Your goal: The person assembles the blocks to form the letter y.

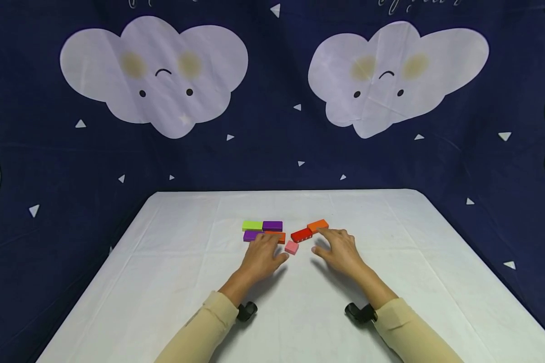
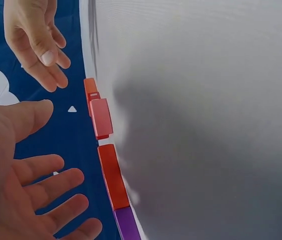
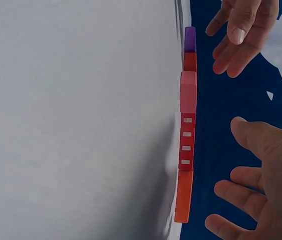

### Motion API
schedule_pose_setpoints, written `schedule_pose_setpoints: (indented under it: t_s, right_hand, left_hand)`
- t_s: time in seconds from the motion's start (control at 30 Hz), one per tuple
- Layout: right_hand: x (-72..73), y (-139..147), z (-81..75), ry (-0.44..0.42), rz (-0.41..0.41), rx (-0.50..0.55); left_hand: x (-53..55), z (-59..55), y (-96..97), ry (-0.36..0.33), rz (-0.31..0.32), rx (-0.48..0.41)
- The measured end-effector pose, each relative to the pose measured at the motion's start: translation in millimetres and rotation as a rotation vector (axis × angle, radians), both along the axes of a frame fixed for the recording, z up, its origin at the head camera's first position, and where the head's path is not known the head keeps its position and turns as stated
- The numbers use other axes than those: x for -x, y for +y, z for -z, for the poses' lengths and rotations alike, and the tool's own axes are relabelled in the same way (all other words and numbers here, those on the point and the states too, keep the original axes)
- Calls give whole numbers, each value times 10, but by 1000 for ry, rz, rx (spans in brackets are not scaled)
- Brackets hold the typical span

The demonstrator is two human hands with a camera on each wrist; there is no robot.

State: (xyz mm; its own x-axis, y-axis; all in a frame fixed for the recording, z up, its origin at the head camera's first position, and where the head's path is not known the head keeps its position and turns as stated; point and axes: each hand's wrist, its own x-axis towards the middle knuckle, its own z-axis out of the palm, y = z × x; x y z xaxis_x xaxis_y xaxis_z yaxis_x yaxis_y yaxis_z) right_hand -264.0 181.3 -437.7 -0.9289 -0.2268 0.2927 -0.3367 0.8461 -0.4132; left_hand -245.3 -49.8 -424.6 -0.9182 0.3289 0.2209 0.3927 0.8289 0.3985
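My left hand (image 1: pixel 261 255) is held above the table just in front of a purple block (image 1: pixel 253 235) and an orange-red block (image 1: pixel 280 237). In the left wrist view its fingers are spread and relaxed, with nothing between them. My right hand (image 1: pixel 341 250) is nearest to an orange block (image 1: pixel 318 226) and a red block (image 1: pixel 302 235) with small white marks. Its fingers are loosely bent and hold nothing in the right wrist view. Between the hands lies a pink block (image 1: pixel 291 247). Behind the left-hand pair sit a lime green block (image 1: pixel 252 226) and another purple block (image 1: pixel 272 226), end to end.
A white cloth covers the table (image 1: pixel 200 282), whose far edge lies a little beyond the blocks. Behind it hangs a dark blue curtain (image 1: pixel 272 156) printed with pale clouds and triangles. Each wrist wears a black camera (image 1: pixel 360 313).
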Motion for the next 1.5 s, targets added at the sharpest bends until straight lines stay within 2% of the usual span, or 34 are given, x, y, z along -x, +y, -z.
schedule_pose_setpoints:
  t_s: [0.13,0.63,0.83,1.0,1.27,1.5]
  right_hand:
    - [34,-4,5,-12,-22,10]
    - [201,5,58,-70,-76,58]
    - [259,11,64,-139,-81,121]
    - [316,28,75,-185,-127,188]
    - [447,38,101,-179,-217,257]
    - [532,23,127,-223,-226,292]
  left_hand:
    - [39,25,21,16,18,-3]
    - [150,82,111,-12,24,-63]
    - [213,122,111,-3,44,-104]
    - [266,135,108,-39,68,-147]
    - [332,135,128,-113,82,-224]
    - [383,166,144,-157,66,-281]
